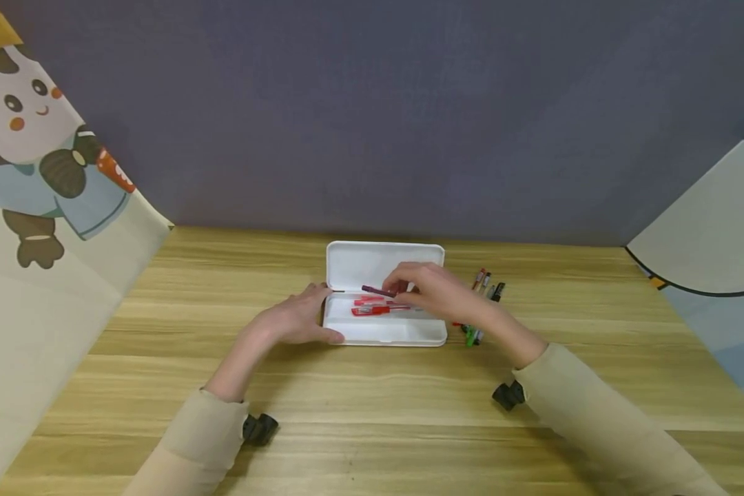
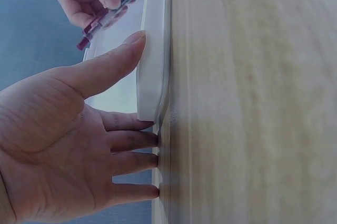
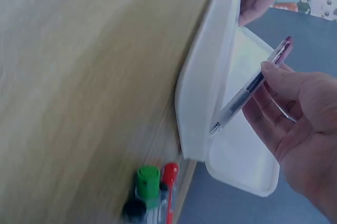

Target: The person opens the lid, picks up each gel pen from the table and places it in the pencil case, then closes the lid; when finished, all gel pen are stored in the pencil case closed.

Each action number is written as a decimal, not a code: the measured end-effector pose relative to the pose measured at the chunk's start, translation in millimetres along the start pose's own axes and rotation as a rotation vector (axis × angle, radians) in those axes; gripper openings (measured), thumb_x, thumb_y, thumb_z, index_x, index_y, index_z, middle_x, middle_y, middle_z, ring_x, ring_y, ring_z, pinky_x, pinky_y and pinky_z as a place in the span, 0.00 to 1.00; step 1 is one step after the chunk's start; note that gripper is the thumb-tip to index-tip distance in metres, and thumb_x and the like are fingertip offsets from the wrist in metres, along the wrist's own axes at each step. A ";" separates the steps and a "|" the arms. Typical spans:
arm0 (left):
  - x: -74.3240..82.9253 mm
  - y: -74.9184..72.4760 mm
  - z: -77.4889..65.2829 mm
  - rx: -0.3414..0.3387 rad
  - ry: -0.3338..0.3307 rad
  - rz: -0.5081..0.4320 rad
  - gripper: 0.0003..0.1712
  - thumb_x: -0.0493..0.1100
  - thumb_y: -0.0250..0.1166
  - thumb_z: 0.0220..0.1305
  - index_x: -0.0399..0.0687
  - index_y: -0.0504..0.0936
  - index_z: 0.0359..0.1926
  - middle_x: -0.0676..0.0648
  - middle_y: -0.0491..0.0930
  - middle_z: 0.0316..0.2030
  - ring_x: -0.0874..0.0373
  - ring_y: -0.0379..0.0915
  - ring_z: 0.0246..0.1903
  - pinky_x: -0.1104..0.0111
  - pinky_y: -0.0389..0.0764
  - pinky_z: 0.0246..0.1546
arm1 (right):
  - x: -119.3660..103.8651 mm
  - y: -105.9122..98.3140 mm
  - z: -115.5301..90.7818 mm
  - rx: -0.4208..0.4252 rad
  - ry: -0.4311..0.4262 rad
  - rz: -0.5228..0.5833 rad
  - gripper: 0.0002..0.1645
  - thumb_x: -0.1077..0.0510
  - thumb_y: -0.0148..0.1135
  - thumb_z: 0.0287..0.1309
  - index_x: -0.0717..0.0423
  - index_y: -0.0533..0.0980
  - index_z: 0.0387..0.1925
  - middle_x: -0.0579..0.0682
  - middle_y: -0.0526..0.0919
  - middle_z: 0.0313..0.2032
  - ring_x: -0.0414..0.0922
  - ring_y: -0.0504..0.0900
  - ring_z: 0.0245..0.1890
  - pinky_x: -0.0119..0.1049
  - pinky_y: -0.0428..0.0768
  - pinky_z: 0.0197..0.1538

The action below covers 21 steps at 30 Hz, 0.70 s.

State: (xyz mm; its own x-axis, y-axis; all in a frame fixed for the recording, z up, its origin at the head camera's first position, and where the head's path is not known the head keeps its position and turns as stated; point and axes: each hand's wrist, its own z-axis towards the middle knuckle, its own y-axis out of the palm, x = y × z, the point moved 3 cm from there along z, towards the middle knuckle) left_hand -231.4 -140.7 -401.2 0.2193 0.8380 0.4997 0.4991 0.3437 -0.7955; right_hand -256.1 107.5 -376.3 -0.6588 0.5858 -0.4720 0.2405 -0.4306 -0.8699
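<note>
Right hand [image 1: 430,286]: thumb and fingers pinching one pen [image 1: 377,291], held above the case [image 1: 409,332].

Pen, held: maroon end projecting left of the fingertips, in the direction of the left hand [image 1: 299,318]; clear barrel running back right, beneath the palm in the head view. Tilted, maroon end the higher, clear end the lower by both wrist views. Whether the clear end touches the case: cannot tell.

Axis: left to right, a little askew, close to the case's own length; by judgement, a slight turn and a levelling would lay the two parallel. Right hand the nearer, being the holder.

Red pens [image 1: 370,311]: inside the case, left of its middle, lying roughly lengthwise, just nearer the person than the held pen in the head view; exact count unclear.

Case: white, on the table [image 1: 372,420], lid [image 1: 353,265] laid back on the far side.

Left hand: at the case's left end, fingers extended, thumb against the near corner; no pen in it.

Loose pens [image 1: 499,292]: on the table, just right of the case, several, one green-capped, partly behind the right forearm.
</note>
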 end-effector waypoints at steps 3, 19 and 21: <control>-1.0 -0.2 -0.6 0.008 0.000 -0.001 0.56 0.58 0.74 0.61 0.39 0.56 0.79 0.31 0.49 0.80 0.33 0.41 0.81 0.39 0.50 0.81 | -2.7 5.3 2.7 -0.029 -0.001 -0.041 0.11 0.60 0.69 0.65 0.48 0.85 0.48 0.41 0.88 0.43 0.37 0.85 0.44 0.38 0.86 0.47; -1.3 0.2 0.1 0.015 -0.001 0.002 0.57 0.59 0.73 0.62 0.38 0.55 0.79 0.31 0.49 0.80 0.34 0.41 0.81 0.40 0.49 0.81 | -5.0 22.4 7.8 -0.111 -0.038 -0.257 0.05 0.59 0.73 0.60 0.46 0.87 0.38 0.40 0.88 0.36 0.38 0.85 0.37 0.37 0.84 0.43; -1.2 0.3 0.1 0.015 0.001 0.002 0.56 0.59 0.73 0.62 0.39 0.55 0.79 0.31 0.49 0.80 0.34 0.41 0.81 0.40 0.49 0.81 | -4.0 22.3 7.6 -0.106 -0.038 -0.257 0.05 0.59 0.74 0.59 0.46 0.87 0.38 0.40 0.88 0.36 0.38 0.85 0.37 0.37 0.85 0.43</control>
State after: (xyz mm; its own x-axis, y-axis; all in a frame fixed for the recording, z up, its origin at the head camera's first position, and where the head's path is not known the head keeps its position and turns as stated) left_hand -231.6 -141.6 -402.0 0.2208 0.8382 0.4987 0.4863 0.3486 -0.8013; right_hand -253.5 90.3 -392.6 -0.7333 0.6397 -0.2304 0.1344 -0.1958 -0.9714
